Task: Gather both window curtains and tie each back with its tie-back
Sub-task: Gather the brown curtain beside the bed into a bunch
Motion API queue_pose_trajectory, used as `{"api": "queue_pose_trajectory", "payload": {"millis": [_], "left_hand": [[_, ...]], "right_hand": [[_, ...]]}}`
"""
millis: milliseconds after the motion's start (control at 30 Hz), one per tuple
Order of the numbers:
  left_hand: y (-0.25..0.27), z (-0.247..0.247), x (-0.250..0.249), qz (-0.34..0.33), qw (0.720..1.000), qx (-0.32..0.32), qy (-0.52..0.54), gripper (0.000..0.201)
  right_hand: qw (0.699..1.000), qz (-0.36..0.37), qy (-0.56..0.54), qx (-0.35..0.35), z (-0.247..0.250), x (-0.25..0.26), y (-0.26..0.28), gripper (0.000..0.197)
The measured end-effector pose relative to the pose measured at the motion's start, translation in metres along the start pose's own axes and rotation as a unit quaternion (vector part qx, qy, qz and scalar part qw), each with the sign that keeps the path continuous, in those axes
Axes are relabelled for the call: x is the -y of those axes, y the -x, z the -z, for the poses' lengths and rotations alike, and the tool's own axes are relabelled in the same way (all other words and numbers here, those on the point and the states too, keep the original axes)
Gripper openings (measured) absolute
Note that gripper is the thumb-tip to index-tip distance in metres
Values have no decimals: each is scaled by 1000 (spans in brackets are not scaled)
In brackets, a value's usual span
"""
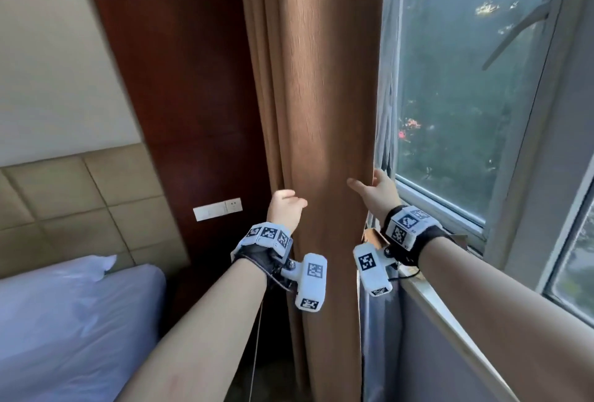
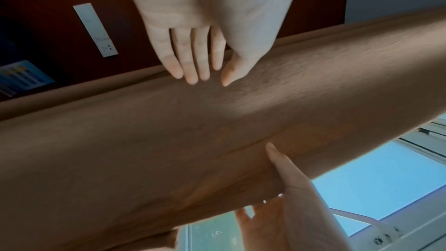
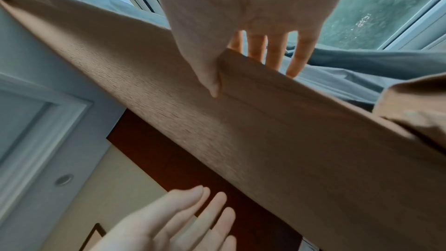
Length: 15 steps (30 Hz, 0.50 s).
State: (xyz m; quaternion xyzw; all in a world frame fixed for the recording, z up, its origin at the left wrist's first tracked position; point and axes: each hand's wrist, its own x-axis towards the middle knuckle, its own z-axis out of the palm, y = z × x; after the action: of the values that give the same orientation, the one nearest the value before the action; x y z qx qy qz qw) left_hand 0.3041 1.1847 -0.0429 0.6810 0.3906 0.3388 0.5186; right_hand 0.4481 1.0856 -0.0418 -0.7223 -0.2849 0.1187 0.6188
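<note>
Head view: a person stands at a bedroom window with the brown curtain (image 1: 321, 112) hanging as a narrow column between a dark wood wall panel (image 1: 180, 64) and the glass (image 1: 466, 80). The left hand (image 1: 284, 207) reaches the curtain's left side, and the right hand (image 1: 374, 189) takes its window-side edge, where a grey sheer curtain (image 1: 384, 131) hangs behind. The step in hand looks like gathering this curtain into a bundle. No tie-back is visible, so the next move likely calls for squeezing the folds together and finding it. A bed (image 1: 74, 321) lies low at left, and a wall switch plate (image 1: 218, 209) sits on the panel.

Left wrist view: the left hand (image 2: 205, 31) lies flat, fingers (image 2: 190, 60) straight and pressed together, tips at the upper fold of the curtain (image 2: 169, 131), holding nothing. The right hand (image 2: 296, 194) shows at the opposite edge.

Right wrist view: the right hand (image 3: 241, 26) pinches the edge of the curtain (image 3: 265, 131), thumb on the room side and fingers (image 3: 275, 52) spread behind the cloth. The left hand (image 3: 173, 220) waits with flat palm, apart from the fabric here.

Room to move seems tight on both sides: the wood panel is close at left, the window frame (image 1: 501, 176) and sill close at right.
</note>
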Motion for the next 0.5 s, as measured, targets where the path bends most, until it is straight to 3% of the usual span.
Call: {"api": "queue_pose_trajectory", "payload": {"millis": [133,300,433,500], "left_hand": [[-29,-13,-8,-28,999,-20,-33,73],[-65,-12,-8,-29,998,-36,-52,79],[-99,0,-8,-28,995,-83,-40,98],[-117,6,-9,-33,996,-68,-43,105]], "right_hand": [[999,31,-14,-8,-7,-4,-22,17],[1000,11,-4,10,-22,-4,-40,29],[999,31,7,-26,-33,2,-56,35],[999,32,8,-38,-39,6,-65,38]]}}
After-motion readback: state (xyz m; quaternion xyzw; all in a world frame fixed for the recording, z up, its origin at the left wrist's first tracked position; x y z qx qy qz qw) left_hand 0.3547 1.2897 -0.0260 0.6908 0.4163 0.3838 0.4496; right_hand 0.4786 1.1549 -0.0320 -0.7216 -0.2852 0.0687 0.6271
